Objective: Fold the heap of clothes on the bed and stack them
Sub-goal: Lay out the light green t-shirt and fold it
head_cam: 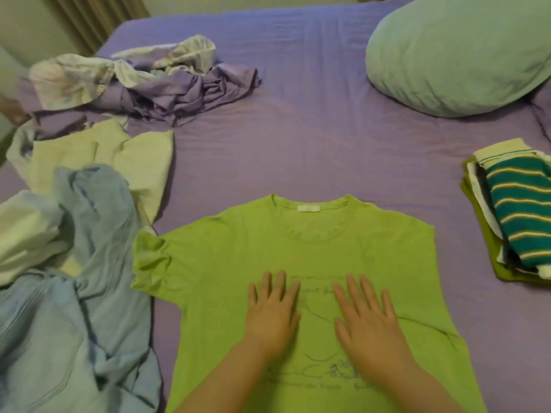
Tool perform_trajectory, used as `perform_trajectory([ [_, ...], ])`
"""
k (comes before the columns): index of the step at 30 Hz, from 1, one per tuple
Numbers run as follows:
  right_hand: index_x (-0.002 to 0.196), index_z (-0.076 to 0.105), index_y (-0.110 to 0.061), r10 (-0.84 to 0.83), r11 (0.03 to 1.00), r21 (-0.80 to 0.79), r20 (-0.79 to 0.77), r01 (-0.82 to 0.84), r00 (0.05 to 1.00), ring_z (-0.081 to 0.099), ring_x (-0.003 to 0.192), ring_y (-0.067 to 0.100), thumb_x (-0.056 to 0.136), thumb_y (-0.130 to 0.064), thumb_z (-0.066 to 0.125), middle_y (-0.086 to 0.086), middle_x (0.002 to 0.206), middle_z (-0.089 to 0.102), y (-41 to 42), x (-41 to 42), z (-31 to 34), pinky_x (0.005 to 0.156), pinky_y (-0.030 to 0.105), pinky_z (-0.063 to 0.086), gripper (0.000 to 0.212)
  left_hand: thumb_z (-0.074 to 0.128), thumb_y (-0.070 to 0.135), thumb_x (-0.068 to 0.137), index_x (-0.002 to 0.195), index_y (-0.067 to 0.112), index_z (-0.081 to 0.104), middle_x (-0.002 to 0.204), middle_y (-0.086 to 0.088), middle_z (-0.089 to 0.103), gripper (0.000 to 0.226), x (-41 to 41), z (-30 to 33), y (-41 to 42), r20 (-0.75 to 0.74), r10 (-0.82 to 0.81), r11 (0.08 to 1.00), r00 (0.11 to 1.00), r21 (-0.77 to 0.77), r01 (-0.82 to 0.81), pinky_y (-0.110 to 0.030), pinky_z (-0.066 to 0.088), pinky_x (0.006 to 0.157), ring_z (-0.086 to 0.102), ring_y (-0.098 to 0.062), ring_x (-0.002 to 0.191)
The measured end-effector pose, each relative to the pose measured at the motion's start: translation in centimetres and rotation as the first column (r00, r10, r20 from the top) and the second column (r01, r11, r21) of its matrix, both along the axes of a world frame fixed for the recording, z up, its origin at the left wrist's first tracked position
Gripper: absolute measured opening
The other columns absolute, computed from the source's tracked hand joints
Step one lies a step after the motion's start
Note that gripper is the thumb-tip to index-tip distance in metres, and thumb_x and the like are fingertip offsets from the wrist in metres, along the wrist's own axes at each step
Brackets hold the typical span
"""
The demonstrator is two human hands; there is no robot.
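Green cotton lies spread before us: a lime t-shirt (pixel 298 263) laid flat on the purple bed (pixel 298 129), collar pointing away, printed side up. We press our left hand (pixel 272 311) and right hand (pixel 368 317) palm-down on its chest, fingers (pixel 354 286) straight and slightly splayed, gripping nothing. We judge this to be the smoothing step, done before the first fold.

To our left waits the unfolded heap: a blue garment (pixel 74 308), pale yellow pieces (pixel 119 162) behind it, and crumpled lilac and patterned cloth (pixel 149 84) farther back. To our right, near the bed's edge, sits the folded stack (pixel 512 216), a teal striped piece on top.

Next, we think, the move calls for taking a sleeve and side edge and bringing them toward the middle; the left sleeve (pixel 149 257) is bunched and would want flattening first.

Our shirt's hem runs out of view at the bottom. Its print is too faint to read. How many garments the stack or heap holds, we cannot tell. A pale green pillow (pixel 462 55) lies at the far right.
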State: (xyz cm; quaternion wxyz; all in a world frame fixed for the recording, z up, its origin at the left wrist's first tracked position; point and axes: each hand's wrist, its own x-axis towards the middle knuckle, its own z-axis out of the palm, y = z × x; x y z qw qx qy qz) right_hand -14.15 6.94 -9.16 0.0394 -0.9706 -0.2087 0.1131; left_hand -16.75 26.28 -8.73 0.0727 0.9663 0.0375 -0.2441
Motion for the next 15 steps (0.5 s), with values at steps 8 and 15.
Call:
perform_trajectory([
  [8, 0.129, 0.059, -0.019, 0.171, 0.976, -0.103, -0.17, -0.19, 0.97, 0.051, 0.124, 0.034, 0.083, -0.043, 0.034, 0.012, 0.133, 0.056, 11.3, -0.4, -2.4, 0.103, 0.051, 0.019, 0.057, 0.026, 0.048, 0.1, 0.153, 0.03, 0.008, 0.161, -0.005, -0.008, 0.058, -3.4, 0.3, 8.6, 0.042, 0.062, 0.994, 0.997, 0.086, -0.065, -0.054, -0.008, 0.116, -0.014, -0.031, 0.146],
  [15, 0.152, -0.002, -0.027, 0.369, 0.928, 0.012, -0.18, -0.373, 0.912, -0.012, 0.146, 0.028, 0.101, -0.046, 0.021, 0.004, 0.159, -0.011, 22.7, 1.7, -0.1, 0.117, 0.047, -0.002, 0.059, 0.039, 0.033, 0.097, 0.146, 0.025, 0.029, 0.16, -0.012, 0.005, 0.05, -3.9, 2.0, 17.7, 0.245, 0.459, 0.856, 0.854, 0.133, -0.499, -0.054, -0.003, 0.115, -0.006, -0.034, 0.147],
])
